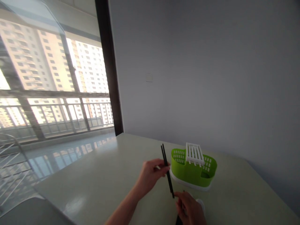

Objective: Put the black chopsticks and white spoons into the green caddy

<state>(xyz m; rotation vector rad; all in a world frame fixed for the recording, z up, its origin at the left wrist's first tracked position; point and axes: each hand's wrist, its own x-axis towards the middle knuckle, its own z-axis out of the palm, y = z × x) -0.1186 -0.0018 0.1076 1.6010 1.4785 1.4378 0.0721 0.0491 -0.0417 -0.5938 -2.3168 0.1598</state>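
Observation:
Two black chopsticks (pixel 169 181) are pinched between the thumb and fingers of my left hand (pixel 152 173), slanting with their upper ends away from me. My right hand (pixel 188 207) is closed near their lower ends, its fingertips at or touching them. Dark sticks (pixel 179 220) that look like more black chopsticks show below my right hand, and a dark tip pokes out above it; the rest is hidden by the fingers. Just beyond both hands stands a green basket holder (pixel 193 175) with perforated walls, a white base and a white slatted rack (pixel 195 153) across its middle.
A white round-edged object (pixel 201 204) lies partly hidden beside my right hand. The pale table (pixel 93 181) runs back to a grey wall (pixel 211 78). A grey chair back (pixel 35 212) and a metal rack (pixel 14 165) stand at the left, before large windows.

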